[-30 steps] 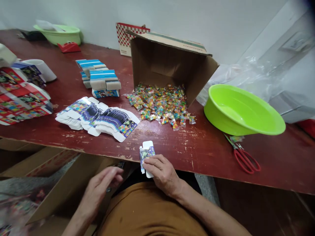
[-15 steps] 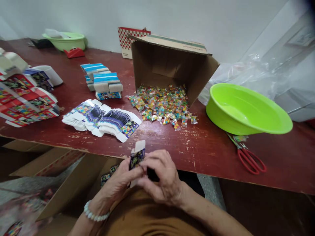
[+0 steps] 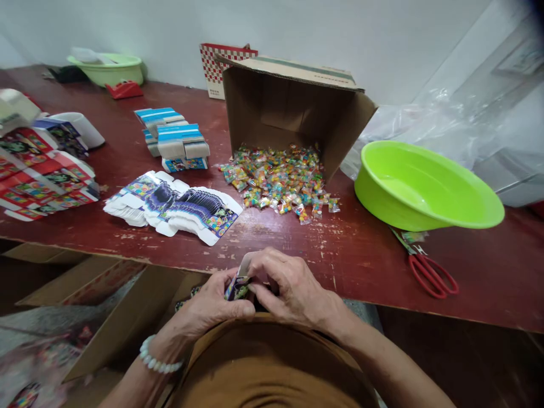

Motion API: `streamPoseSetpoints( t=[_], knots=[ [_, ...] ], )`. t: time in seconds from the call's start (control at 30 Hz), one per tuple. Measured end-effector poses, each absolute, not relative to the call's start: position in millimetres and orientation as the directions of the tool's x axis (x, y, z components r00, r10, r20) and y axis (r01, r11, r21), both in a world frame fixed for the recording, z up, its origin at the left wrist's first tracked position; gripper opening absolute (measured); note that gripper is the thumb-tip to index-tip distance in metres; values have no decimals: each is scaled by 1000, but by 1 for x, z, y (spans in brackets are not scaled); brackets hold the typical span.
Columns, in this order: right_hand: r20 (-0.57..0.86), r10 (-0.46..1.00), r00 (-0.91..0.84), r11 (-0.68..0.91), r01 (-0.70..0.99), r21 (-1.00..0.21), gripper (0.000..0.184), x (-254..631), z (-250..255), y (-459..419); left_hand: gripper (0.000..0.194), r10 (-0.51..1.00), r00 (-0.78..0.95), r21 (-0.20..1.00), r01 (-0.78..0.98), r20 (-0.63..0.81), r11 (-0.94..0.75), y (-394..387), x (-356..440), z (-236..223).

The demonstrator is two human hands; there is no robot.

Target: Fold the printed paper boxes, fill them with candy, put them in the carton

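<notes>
Between my hands, just off the table's front edge, is a small dark printed candy box [image 3: 240, 288] with a pale flap standing up. My left hand [image 3: 215, 300] is closed around its left side, the thumb across the front. The fingers of my right hand [image 3: 289, 283] pinch at the box's upper flap from the right. Fingers hide part of the box. Beyond them on the table lies a fanned stack of flat purple-and-white cartons [image 3: 178, 207]. A heap of small clear candy packets [image 3: 280, 181] spills out of a tipped cardboard box [image 3: 293, 107].
On the red table [image 3: 340, 255] a green basin [image 3: 429, 187] stands at right, with red-handled scissors [image 3: 433, 275] in front. Blue-and-white carton bundles [image 3: 181, 139] and red carton bundles [image 3: 46, 170] are at left. An open cardboard box [image 3: 123, 317] sits below the edge.
The candy box has turned and tilted between my hands. My right hand has moved up to its top flap, and my left thumb now lies lower across the front.
</notes>
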State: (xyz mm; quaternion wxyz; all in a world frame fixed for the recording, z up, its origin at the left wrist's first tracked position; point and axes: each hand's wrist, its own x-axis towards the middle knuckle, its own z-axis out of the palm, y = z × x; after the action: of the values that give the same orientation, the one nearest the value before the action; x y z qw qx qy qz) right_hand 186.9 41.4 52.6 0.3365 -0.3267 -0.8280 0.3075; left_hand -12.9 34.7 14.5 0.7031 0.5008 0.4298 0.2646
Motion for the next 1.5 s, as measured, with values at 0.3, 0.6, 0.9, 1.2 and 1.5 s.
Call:
streamPoseSetpoints(
  t=[0.3, 0.6, 0.9, 1.2, 1.5],
  knots=[
    [255, 941, -221, 317, 323, -892, 26, 179, 35, 51, 30, 872, 352, 902, -138, -340, 408, 30, 7, 16],
    [61, 992, -108, 82, 211, -974, 18, 174, 26, 52, 57, 986, 2, 974, -159, -164, 163, 28, 16, 5],
    [45, 997, -62, 33, -182, -983, 24, 157, 8, 44, 49, 994, -111, 987, -159, -4, -14, 15, 19, 11],
    [-193, 971, -140, -228, -312, -922, 36, 170, 11, 52, 17, 991, 83, 975, -189, -104, 118, 23, 9, 4],
    [194, 975, -105, 194, -7, -981, 12, 167, 11, 49, 47, 987, -98, 964, -248, -127, 99, 25, 9, 5]
  ],
)
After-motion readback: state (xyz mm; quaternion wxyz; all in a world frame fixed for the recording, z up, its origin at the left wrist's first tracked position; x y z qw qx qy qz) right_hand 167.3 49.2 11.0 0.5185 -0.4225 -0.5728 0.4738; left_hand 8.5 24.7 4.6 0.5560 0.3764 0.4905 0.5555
